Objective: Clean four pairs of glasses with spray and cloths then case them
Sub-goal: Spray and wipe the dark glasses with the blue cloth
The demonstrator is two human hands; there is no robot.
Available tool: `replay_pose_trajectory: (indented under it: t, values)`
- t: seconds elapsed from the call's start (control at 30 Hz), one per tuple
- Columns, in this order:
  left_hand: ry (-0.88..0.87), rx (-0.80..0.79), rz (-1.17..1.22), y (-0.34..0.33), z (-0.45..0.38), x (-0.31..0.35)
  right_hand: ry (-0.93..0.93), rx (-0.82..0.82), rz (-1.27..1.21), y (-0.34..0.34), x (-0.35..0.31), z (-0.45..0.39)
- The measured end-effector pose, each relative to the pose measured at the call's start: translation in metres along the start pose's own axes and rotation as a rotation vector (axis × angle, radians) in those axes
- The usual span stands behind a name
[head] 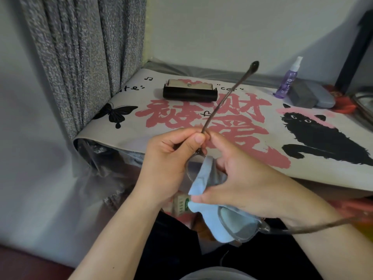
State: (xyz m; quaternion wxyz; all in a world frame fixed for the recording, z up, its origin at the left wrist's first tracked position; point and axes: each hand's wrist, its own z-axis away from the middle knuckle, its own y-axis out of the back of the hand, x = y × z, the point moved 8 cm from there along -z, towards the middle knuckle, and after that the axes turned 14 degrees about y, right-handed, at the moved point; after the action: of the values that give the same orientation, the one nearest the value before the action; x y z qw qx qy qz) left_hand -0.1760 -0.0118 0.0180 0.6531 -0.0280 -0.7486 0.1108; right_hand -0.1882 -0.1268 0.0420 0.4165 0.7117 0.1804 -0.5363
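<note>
- Left hand (171, 158) pinching the glasses (238, 225) up near the hinge, thumb and fingers curled round the frame, one brown temple arm sticking up and away over the table.
- Right hand (240, 178) pinching a light blue cloth (203, 178) over one lens, thumb on the near side, fingers behind.
- Both hands close together, held in front of the table edge, above the lap.
- Clear greyish frame, brown thin arms; nearer lens sits low right with the cloth draped behind it, second arm trailing off to the right, blurred.
- Covered lens mostly hidden by cloth and fingers, so can't say how clean.
- Black case (189, 93) on the printed table mat (201, 126), flap open showing a beige inside with a snap; can't tell if anything's in it.
- Purple spray bottle (288, 81) standing at the far right, white nozzle on top.
- Just beside it a grey case (302, 96) resting against a pale blue-grey case (323, 98), both shut, contents not visible.
- Red stuff and a tray-like thing at the right edge, cut off, hard to make out.
- Grey speckled curtain (80, 57) hanging at the left.
- Clutter under the table edge too dim to read.
</note>
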Motion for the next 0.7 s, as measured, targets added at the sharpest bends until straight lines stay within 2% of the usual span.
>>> replay_pose_trajectory:
  t: [0.07,0.13,0.43,0.53,0.63,0.7]
  values:
    - [0.031,0.018,-0.017,0.002,-0.001,-0.004,-0.018,0.024,0.094,0.0,0.002,-0.001]
    - [0.045,0.004,-0.015,0.002,-0.003,-0.005,-0.017,0.036,0.086,0.0,0.004,-0.001]
    - [-0.047,-0.136,0.014,0.002,0.001,0.003,-0.024,-0.035,-0.606,-0.01,0.024,0.005]
    - [-0.113,-0.204,-0.033,-0.005,0.007,0.011,-0.029,-0.094,-0.565,-0.014,0.026,0.006]
    - [-0.114,-0.281,-0.008,-0.013,0.01,0.011,-0.007,-0.186,-0.483,-0.019,0.013,0.005]
    - [-0.12,-0.291,-0.028,-0.016,0.011,0.011,0.008,-0.188,-0.39,-0.017,0.009,0.003]
